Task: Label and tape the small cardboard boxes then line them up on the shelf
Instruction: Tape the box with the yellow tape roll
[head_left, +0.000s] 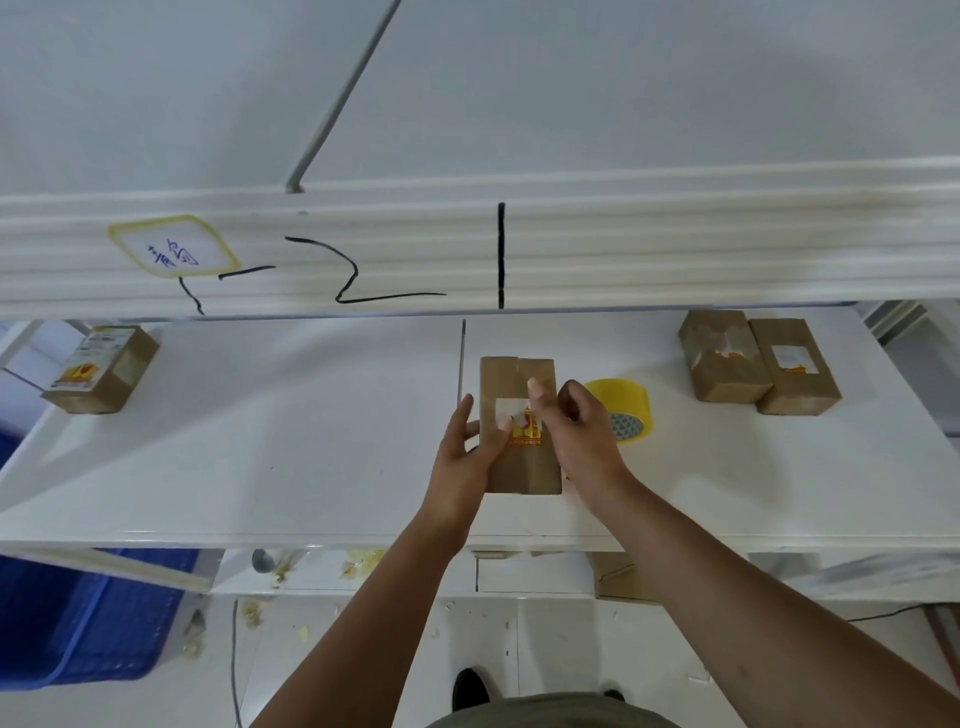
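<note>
A small brown cardboard box (519, 467) lies flat at the middle of the white shelf (260, 457). A white and orange label (519, 422) sits on its top face. My left hand (465, 447) grips the box's left side, thumb on the label's left part. My right hand (576, 423) rests over the label's right edge, fingers curled and pressing it. A yellow tape roll (626, 410) stands just right of my right hand. Two labelled boxes (756, 366) lie side by side at the back right. Another labelled box (101, 370) sits at the far left.
An upper shelf edge (623, 249) with black marker lines and a yellow-rimmed sticker (174, 247) overhangs the work surface. A blue plastic crate (88, 618) stands below left. A cardboard box (618, 577) shows on the lower level. Scraps litter the floor.
</note>
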